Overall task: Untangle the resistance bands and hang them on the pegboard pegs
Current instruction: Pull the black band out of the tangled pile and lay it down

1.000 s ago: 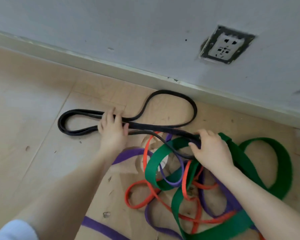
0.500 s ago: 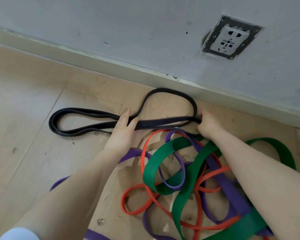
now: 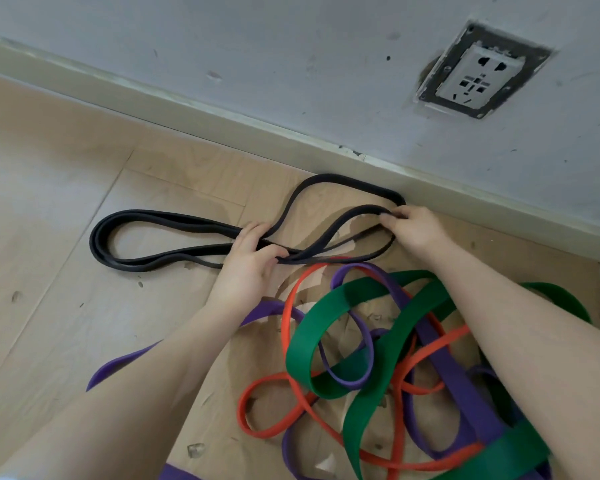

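A thin black band (image 3: 125, 216) lies looped on the wooden floor near the wall. My left hand (image 3: 252, 258) grips its strands where they cross in the middle. My right hand (image 3: 413, 230) pinches the band's right loop close to the skirting board. Below my hands lies a tangle of a wide green band (image 3: 329, 320), an orange band (image 3: 257, 393) and a purple band (image 3: 461, 386), wound through one another. My right forearm covers part of the tangle. No pegboard is in view.
A grey wall with a skirting board (image 3: 222, 109) runs across the back. A socket (image 3: 478, 74) sits in the wall at upper right. Torn paper scraps (image 3: 196, 448) lie under and around the bands. Bare floor (image 3: 49, 168) spreads to the left.
My right hand has lifted a strand of the black band's right loop up and back toward the wall. My left hand has closed round the crossing strands. The black band's left loop stays put.
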The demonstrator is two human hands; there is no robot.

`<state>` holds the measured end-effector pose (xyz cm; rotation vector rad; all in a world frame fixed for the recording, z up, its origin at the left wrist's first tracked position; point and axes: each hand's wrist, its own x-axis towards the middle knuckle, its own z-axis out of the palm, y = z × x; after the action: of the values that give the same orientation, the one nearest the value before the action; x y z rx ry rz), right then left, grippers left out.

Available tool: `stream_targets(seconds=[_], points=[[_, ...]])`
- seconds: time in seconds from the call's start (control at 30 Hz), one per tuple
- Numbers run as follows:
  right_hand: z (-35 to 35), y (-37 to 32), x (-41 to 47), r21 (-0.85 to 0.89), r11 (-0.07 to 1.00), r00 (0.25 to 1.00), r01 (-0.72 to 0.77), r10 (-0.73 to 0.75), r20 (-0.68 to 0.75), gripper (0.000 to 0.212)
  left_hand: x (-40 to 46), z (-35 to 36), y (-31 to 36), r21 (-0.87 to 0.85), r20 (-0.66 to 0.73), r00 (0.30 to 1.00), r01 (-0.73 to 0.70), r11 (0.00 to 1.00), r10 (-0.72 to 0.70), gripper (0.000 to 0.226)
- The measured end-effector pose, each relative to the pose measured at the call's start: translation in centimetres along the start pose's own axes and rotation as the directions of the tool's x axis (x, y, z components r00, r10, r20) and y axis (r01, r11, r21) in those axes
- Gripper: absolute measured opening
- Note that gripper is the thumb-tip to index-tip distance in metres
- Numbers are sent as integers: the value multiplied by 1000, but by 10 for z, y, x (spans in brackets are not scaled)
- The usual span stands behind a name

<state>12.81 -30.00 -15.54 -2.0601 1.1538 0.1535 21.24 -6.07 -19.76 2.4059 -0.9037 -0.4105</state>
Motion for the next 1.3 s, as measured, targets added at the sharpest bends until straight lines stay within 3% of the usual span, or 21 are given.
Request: stream_targets(seconds=[0.07, 0.2, 0.37, 0.47, 0.57, 0.67, 0.83, 0.9, 1.0, 1.03, 1.07, 1.1, 1.17, 1.23, 1.3], points=[[3, -1, 0, 207, 977, 994, -57, 74, -75, 37, -2, 0, -2, -10, 18, 1000, -5, 1000, 5, 23], [10, 5, 5, 303, 951, 975, -64, 124, -186, 34, -2, 0, 1, -115, 38, 998, 47, 992, -42, 23], [15, 7, -4, 448, 894, 996, -19, 58, -73, 52, -1, -2, 7, 17, 57, 998, 36, 999, -37, 40], [18, 7, -13, 281, 953, 992, 118, -99, -80, 60, 3, -5, 10, 246, 94, 995, 12, 969, -36, 46], [19, 10, -13, 14, 987, 980, 163, -160, -117, 34, 5, -5, 11, 349, 100, 995, -28, 937, -8, 46], [12, 17, -13, -324, 924, 958, 201, -254, -130, 22, 5, -1, 7, 384, 56, 998, -20, 923, -2, 43], [-2, 48, -19, -369, 883, 957, 289, -279, 81, 9, 8, 5, 8, 371, 11, 999, 39, 928, -47, 37], [2, 52, -17, -395, 891, 972, 222, -236, 15, 12, 8, 6, 8, 359, -13, 999, 51, 932, -50, 36], [7, 33, -15, -472, 882, 958, 0, -136, -252, 29, 7, 8, 8, 363, -17, 999, 52, 930, -49, 36], [7, 26, -16, -538, 843, 939, 26, -205, -275, 33, 7, 8, 7, 349, -26, 998, 56, 935, -50, 37], [7, 22, -17, -646, 753, 920, 128, -333, -205, 35, 8, 6, 6, 326, -38, 998, 67, 943, -58, 40], [8, 21, -16, -746, 613, 894, 261, -445, -52, 39, 7, 4, 4, 309, -38, 998, 63, 949, -54, 43], [9, 28, -11, -821, 385, 847, 420, -492, 203, 43, 6, 1, -1, 364, 24, 999, -31, 931, 24, 49], [4, 33, -4, -820, 414, 872, 395, -449, 194, 29, 5, -3, -5, 449, 92, 991, -130, 884, 99, 49], [-5, 38, 2, -816, 468, 908, 341, -388, 157, 18, 11, -8, -4, 470, 101, 992, -117, 875, 78, 46]])
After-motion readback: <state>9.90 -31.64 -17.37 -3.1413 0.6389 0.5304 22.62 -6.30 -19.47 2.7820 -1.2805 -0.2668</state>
